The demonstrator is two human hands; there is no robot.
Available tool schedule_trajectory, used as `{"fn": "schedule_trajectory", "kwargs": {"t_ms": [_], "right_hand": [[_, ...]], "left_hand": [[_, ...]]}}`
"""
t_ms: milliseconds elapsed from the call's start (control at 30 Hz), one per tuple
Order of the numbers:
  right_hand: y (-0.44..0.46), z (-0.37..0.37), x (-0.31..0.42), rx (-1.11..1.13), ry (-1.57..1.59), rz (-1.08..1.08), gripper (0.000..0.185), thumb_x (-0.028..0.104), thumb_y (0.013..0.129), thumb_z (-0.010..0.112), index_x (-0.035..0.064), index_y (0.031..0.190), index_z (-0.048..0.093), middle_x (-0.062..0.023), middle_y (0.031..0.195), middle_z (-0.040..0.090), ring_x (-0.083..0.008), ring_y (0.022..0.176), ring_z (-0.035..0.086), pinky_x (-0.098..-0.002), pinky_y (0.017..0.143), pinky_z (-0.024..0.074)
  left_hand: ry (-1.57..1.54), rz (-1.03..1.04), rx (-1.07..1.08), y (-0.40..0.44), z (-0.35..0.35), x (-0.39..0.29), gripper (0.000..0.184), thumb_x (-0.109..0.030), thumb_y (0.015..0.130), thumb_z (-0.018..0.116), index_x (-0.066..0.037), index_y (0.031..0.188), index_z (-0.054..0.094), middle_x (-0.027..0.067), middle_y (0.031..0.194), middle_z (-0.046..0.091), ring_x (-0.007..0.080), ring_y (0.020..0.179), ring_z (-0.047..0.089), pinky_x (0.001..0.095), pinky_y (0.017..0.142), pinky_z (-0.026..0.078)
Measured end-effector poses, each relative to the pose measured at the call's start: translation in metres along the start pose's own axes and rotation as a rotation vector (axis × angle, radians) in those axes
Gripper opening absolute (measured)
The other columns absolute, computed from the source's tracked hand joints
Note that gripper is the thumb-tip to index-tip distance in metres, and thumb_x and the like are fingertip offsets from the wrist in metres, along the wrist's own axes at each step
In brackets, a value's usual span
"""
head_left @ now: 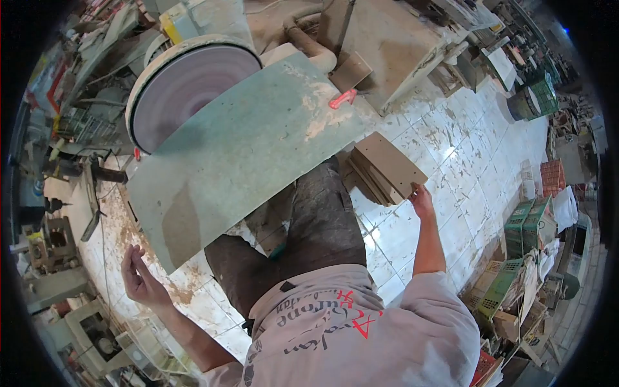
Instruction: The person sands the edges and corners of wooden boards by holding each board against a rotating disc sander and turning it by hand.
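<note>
My right hand [422, 201] grips the near corner of a flat brown board [389, 161] with small holes, off the right end of the work table. Beneath that board are several similar boards [367, 177] in a stack; what supports them is hidden. My left hand [145, 280] is raised beside the table's left front corner, empty, with its fingers loosely bent and apart. Between my hands is a greenish work table [238, 148] with dust and a darker patch. A large round sanding disc [193, 90] stands upright along its far edge, its face streaked as if spinning.
A red clamp [342, 99] sits at the table's right end. Behind it are a duct pipe [309, 42] and a large box-shaped cabinet [393, 51]. Green crates [529, 226] line the right side. Metal machine parts [97, 180] stand at left. Scraps litter the tiled floor [451, 155].
</note>
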State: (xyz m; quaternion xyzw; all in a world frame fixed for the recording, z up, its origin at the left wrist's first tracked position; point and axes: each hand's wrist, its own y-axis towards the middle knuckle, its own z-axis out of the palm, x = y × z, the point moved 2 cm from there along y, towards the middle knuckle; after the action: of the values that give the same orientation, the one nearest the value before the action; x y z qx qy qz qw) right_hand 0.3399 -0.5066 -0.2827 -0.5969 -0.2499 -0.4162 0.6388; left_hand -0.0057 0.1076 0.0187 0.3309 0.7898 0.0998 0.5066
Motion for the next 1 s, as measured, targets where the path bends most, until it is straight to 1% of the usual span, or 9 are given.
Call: {"fn": "schedule_trajectory", "kwargs": {"t_ms": [100,167,300,433,567,633,833,933,1000], "right_hand": [[0.056,-0.064,-0.030,0.203,-0.456,-0.290,0.028,0.021,0.093,0.052,0.0038,0.115,0.057,-0.0078,0.108,0.060,-0.0217,0.094,0.059,-0.0338,0.082,0.0495],[0.046,-0.060,-0.024,0.187,-0.157,-0.029,0.031,0.021,0.092,0.052,0.0042,0.118,0.055,-0.0076,0.113,0.058,-0.0235,0.099,0.058,-0.0345,0.086,0.0483],[0.028,-0.054,-0.015,-0.283,-0.206,0.142,0.039,0.029,0.093,0.051,0.0114,0.128,0.050,-0.0125,0.134,0.047,-0.0265,0.121,0.046,-0.0487,0.093,0.0419],[0.035,-0.072,-0.060,-0.239,-0.294,0.235,0.048,0.033,0.092,0.051,0.0141,0.136,0.045,-0.0085,0.144,0.040,-0.0275,0.127,0.042,-0.0518,0.099,0.0376],[0.015,-0.056,-0.134,-0.013,-0.486,0.450,0.043,0.031,0.092,0.053,0.0221,0.134,0.048,-0.0016,0.135,0.052,-0.0246,0.123,0.045,-0.0504,0.088,0.0414],[-0.023,-0.016,-0.155,0.098,-0.695,0.492,0.035,0.034,0.090,0.055,0.0177,0.121,0.059,-0.0054,0.129,0.054,-0.0262,0.117,0.048,-0.0485,0.090,0.0429],[-0.034,0.136,-0.131,0.293,-0.811,0.434,0.036,0.033,0.090,0.055,0.0166,0.122,0.058,-0.0059,0.127,0.055,-0.0259,0.115,0.050,-0.0475,0.087,0.0437],[-0.042,0.253,-0.135,0.491,-0.901,0.379,0.036,0.032,0.090,0.055,0.0159,0.122,0.058,-0.0061,0.126,0.056,-0.0257,0.113,0.051,-0.0469,0.086,0.0442],[-0.057,0.303,-0.134,0.593,-0.968,0.346,0.037,0.031,0.090,0.055,0.0155,0.123,0.057,-0.0063,0.126,0.056,-0.0256,0.112,0.051,-0.0465,0.085,0.0445]], "left_hand": [[-0.045,-0.012,-0.016,0.000,-0.006,0.010,0.022,-0.002,0.095,0.055,0.006,0.115,0.060,0.0145,0.102,0.067,0.0177,0.088,0.064,0.0271,0.080,0.051],[-0.029,-0.016,-0.042,0.001,-0.009,0.012,0.022,-0.001,0.095,0.055,0.006,0.114,0.061,0.0144,0.102,0.067,0.0181,0.089,0.064,0.0269,0.081,0.051],[-0.045,-0.028,-0.082,0.003,-0.013,0.013,0.020,0.000,0.094,0.054,0.007,0.112,0.061,0.0139,0.100,0.067,0.0176,0.088,0.064,0.0270,0.081,0.051],[-0.055,-0.127,-0.142,0.003,-0.014,0.035,0.025,-0.008,0.097,0.052,0.009,0.113,0.061,0.0154,0.102,0.067,0.0203,0.090,0.065,0.0306,0.084,0.051],[-0.111,-0.305,-0.152,-0.004,-0.009,0.103,0.024,-0.009,0.095,0.056,0.005,0.113,0.062,0.0133,0.100,0.068,0.0179,0.089,0.065,0.0288,0.081,0.051],[-0.079,-0.388,-0.110,-0.014,-0.002,0.139,0.024,-0.010,0.095,0.056,0.005,0.113,0.063,0.0117,0.099,0.068,0.0168,0.090,0.064,0.0286,0.081,0.051],[0.039,-0.473,0.012,-0.051,0.023,0.243,0.028,-0.016,0.094,0.058,0.001,0.115,0.064,0.0086,0.102,0.068,0.0156,0.092,0.062,0.0295,0.085,0.047],[0.041,-0.499,-0.122,-0.073,0.050,0.296,0.034,-0.018,0.082,0.068,0.000,0.111,0.064,0.0150,0.105,0.067,0.0295,0.099,0.061,0.0367,0.087,0.048],[0.245,-0.506,-0.094,-0.071,0.063,0.281,0.055,-0.025,0.078,0.072,-0.003,0.125,0.055,0.0209,0.115,0.061,0.0367,0.110,0.055,0.0421,0.097,0.042]]}}
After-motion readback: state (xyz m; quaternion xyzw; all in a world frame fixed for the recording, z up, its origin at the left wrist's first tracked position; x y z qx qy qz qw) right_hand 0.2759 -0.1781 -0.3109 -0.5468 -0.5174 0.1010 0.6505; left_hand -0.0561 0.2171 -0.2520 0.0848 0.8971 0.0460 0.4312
